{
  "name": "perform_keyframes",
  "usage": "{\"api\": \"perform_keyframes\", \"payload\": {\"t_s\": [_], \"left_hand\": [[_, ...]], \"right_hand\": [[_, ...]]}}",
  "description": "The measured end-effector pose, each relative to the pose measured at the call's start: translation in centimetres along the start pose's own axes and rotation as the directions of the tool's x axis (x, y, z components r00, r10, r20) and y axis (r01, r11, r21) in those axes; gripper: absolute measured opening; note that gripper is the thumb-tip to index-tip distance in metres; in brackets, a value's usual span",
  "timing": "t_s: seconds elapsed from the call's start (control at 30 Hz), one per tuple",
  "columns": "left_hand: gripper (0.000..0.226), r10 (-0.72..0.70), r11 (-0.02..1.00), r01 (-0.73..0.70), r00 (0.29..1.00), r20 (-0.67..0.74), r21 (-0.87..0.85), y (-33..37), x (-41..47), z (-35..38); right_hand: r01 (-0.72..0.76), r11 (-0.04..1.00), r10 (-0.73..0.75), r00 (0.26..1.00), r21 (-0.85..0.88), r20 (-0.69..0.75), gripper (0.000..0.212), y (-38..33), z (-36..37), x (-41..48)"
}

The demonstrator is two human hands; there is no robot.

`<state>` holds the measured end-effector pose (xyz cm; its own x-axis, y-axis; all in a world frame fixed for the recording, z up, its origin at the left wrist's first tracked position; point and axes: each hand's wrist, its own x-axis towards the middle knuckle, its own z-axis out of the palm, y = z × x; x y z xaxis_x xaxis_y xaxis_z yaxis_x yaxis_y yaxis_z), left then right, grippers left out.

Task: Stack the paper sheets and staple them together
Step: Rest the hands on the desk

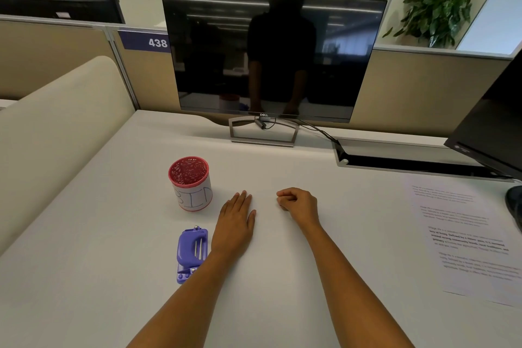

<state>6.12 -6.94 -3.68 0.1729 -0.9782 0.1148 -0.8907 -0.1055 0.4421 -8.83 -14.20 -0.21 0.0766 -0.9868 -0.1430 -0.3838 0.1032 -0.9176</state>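
Note:
White paper sheets (463,237) with printed text lie flat at the right side of the desk, far from both hands. A purple stapler (192,252) lies on the desk just left of my left forearm. My left hand (236,222) rests palm down on the desk, fingers together, holding nothing. My right hand (298,203) rests beside it, curled into a loose fist with nothing in it. How many sheets there are cannot be told.
A red cup labelled "BIN" (191,183) stands left of my left hand. A dark monitor (268,56) on a stand sits at the back, a cable slot (409,162) to its right. A second monitor (491,127) overhangs the right edge.

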Motion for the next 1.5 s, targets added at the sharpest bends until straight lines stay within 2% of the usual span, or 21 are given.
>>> {"api": "perform_keyframes", "payload": {"t_s": [0.07, 0.17, 0.23, 0.33, 0.4, 0.47, 0.57, 0.6, 0.67, 0.73, 0.87, 1.03, 1.17, 1.27, 1.5], "left_hand": [[0.058, -0.001, 1.000, 0.001, 1.000, 0.006, 0.003, 0.0, 0.0, 0.1], [0.056, -0.005, 1.000, 0.005, 1.000, 0.013, 0.001, -0.1, 0.1, 0.2], [0.061, -0.004, 1.000, 0.004, 1.000, -0.002, 0.006, -0.1, 0.1, 0.1], [0.071, -0.002, 1.000, 0.002, 1.000, -0.014, -0.001, 0.1, 0.0, 0.1], [0.079, -0.001, 1.000, 0.001, 1.000, -0.020, -0.005, 0.1, 0.0, 0.1], [0.079, 0.002, 1.000, -0.001, 1.000, -0.028, 0.004, 0.0, 0.1, 0.1], [0.079, -0.002, 1.000, 0.002, 1.000, -0.019, 0.000, 0.0, 0.1, 0.2], [0.079, -0.004, 1.000, 0.004, 1.000, -0.019, -0.003, 0.0, 0.1, 0.1], [0.079, -0.002, 1.000, 0.002, 1.000, -0.021, -0.009, 0.0, 0.0, 0.0], [0.080, 0.000, 1.000, 0.000, 1.000, -0.023, -0.012, 0.1, 0.0, -0.1], [0.081, 0.000, 1.000, -0.001, 1.000, -0.026, -0.014, 0.1, 0.0, -0.1], [0.079, -0.001, 1.000, 0.001, 1.000, -0.029, -0.026, 0.2, 0.0, -0.1], [0.059, 0.001, 1.000, -0.001, 1.000, -0.015, -0.015, 0.3, 0.0, -0.3], [0.057, -0.002, 1.000, 0.002, 1.000, -0.017, -0.010, 0.3, 0.0, -0.3], [0.069, -0.003, 1.000, 0.003, 1.000, -0.027, -0.005, 0.2, 0.1, -0.2]], "right_hand": [[0.048, 0.998, -0.050, 0.997, -0.039, -0.057, 0.017, 0.3, -0.1, -0.3], [0.189, 0.946, -0.221, 0.970, -0.262, -0.099, 0.027, 0.9, -0.3, -1.0], [0.252, 0.874, -0.268, 0.963, -0.416, 0.019, 0.042, 1.4, 0.0, -1.7], [0.379, 0.674, -0.260, 0.925, -0.634, 0.276, 0.089, 2.5, 0.7, -2.3], [0.455, 0.577, -0.263, 0.890, -0.678, 0.373, 0.096, 3.0, 1.2, -2.5], [0.522, 0.547, -0.271, 0.850, -0.654, 0.452, 0.097, 2.8, 1.4, -3.2], [0.544, 0.562, -0.297, 0.836, -0.623, 0.462, 0.096, 2.8, 1.6, -3.7], [0.537, 0.586, -0.327, 0.842, -0.607, 0.429, 0.089, 2.8, 1.7, -3.8], [0.504, 0.653, -0.342, 0.862, -0.566, 0.373, 0.057, 2.4, 1.2, -3.8], [0.414, 0.758, -0.282, 0.905, -0.504, 0.320, 0.042, 1.9, 0.7, -3.8], [0.442, 0.723, -0.337, 0.896, -0.531, 0.288, 0.027, 0.8, 0.2, -3.1], [0.386, 0.817, -0.344, 0.922, -0.429, 0.176, 0.014, 0.5, -0.1, -2.0], [0.199, 0.947, -0.196, 0.980, -0.251, 0.037, 0.009, 0.9, -0.8, -1.4], [0.176, 0.951, -0.170, 0.984, -0.253, 0.044, 0.010, 1.0, -1.0, -1.3], [0.208, 0.898, -0.182, 0.978, -0.387, 0.104, 0.011, 0.3, -0.7, -1.3]]}}
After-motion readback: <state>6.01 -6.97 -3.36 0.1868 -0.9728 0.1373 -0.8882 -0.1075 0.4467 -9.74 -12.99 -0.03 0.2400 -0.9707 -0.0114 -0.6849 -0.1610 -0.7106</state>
